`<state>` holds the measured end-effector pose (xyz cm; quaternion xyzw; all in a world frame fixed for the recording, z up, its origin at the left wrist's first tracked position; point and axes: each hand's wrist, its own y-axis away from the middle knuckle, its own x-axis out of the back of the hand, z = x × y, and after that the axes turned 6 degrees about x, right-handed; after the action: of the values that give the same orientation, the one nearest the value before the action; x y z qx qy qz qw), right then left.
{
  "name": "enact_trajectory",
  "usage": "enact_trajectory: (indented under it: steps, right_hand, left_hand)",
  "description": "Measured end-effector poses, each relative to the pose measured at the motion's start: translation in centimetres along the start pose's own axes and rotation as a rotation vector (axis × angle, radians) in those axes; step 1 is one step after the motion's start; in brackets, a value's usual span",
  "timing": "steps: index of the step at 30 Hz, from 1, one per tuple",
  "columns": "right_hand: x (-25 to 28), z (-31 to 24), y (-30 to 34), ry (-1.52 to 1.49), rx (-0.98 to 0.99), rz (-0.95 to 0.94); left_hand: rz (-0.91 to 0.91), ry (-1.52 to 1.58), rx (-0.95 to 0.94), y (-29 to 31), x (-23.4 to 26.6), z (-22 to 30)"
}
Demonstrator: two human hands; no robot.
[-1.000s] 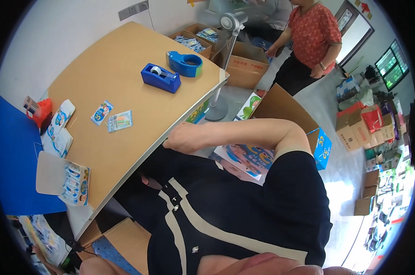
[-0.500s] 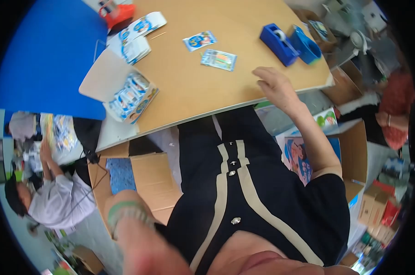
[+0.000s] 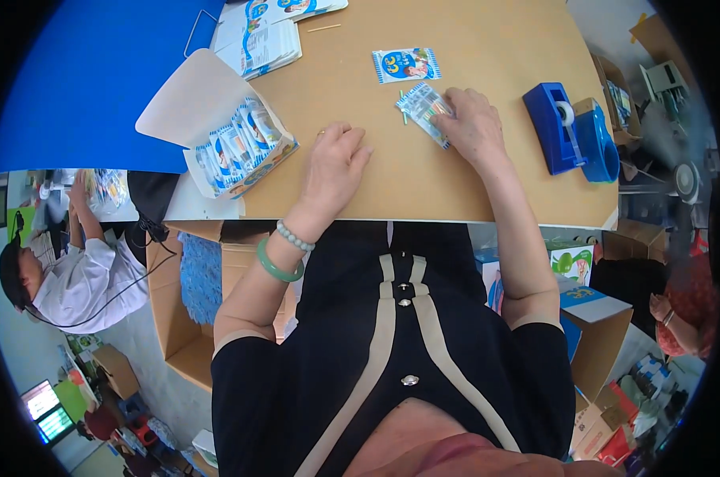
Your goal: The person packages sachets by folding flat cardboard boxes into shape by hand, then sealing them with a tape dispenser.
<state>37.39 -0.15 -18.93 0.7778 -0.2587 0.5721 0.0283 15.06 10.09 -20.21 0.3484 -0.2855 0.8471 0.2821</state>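
My right hand pinches a clear-fronted sachet at its right edge, thumb over it and fingers behind. Thin coloured sticks show inside, and a small green stick pokes out beside its left edge. Just beyond it a second sachet lies flat, blue and white with a printed picture. My left hand rests on the table near the front edge, fingers loosely curled, with nothing visible in them. To its left stands a box with its lid raised, filled with a row of upright sachets.
At the right stand a blue tape dispenser and a blue round holder. Flat printed cartons lie at the far left, near a thin wooden stick. A blue panel borders the left side. Cardboard boxes stand below; a person works at far left.
My left hand has come up from below onto the table. My right hand has reached the nearer sachet and gripped it; the sachet is now turned. The view has shifted too.
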Motion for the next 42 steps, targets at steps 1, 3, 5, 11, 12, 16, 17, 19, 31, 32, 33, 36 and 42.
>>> enact_trajectory:
  steps: [1, 3, 5, 11, 12, 16, 17, 19, 31, 32, 33, 36, 42]
  right_hand:
    - [0.4, 0.0, -0.4, -0.054, -0.056, -0.075]
    - [1.1, 0.2, -0.9, -0.153, -0.173, -0.217]
    - [0.3, 1.0, -1.0, -0.181, -0.031, -0.144]
    - [-3.5, 1.7, -9.2, -0.111, 0.409, 0.079]
    - [-3.5, 0.9, -10.5, -0.039, 0.403, -0.015]
    - [-1.7, 1.5, -11.4, -0.122, 0.072, -0.26]
    - [-0.5, 1.0, -11.1, -0.072, -0.003, -0.366]
    - [-0.6, 0.8, -10.2, -0.102, -0.055, -0.35]
    - [1.6, -1.2, -1.5, -0.521, -0.085, -0.109]
    - [1.8, -1.1, -0.7, -0.525, -0.079, -0.105]
    - [1.6, -0.6, -0.1, -0.528, -0.133, -0.142]
    - [1.7, 0.1, 2.1, -0.564, -0.214, -0.154]
    - [-0.9, 0.6, 5.4, -0.54, -0.192, 0.154]
  left_hand:
    - [-0.015, 0.039, 0.032, -0.4, -0.3, -0.3]
    - [-0.006, 0.07, 0.083, -0.6, -0.8, -0.6]
    - [0.008, 0.146, 0.155, -0.6, -1.4, -0.6]
    - [0.017, -0.041, -0.038, -0.6, -1.3, -0.5]
    - [0.025, -0.032, -0.033, -0.6, -1.3, -0.5]
    - [0.004, 0.017, -0.02, -0.7, -1.3, 0.4]
    - [0.004, 0.009, -0.024, -0.8, -1.3, 0.5]
    - [0.018, 0.019, -0.038, -0.4, -1.1, 0.1]
    - [0.095, -0.045, -0.043, 0.1, -1.3, -0.5]
    - [0.087, -0.04, -0.041, 0.2, -1.3, -0.4]
    - [0.078, -0.034, -0.039, 0.1, -1.4, -0.2]
    - [0.085, -0.038, -0.036, 0.0, -1.2, -0.3]
    - [0.087, -0.059, -0.044, 0.2, -1.1, -0.1]
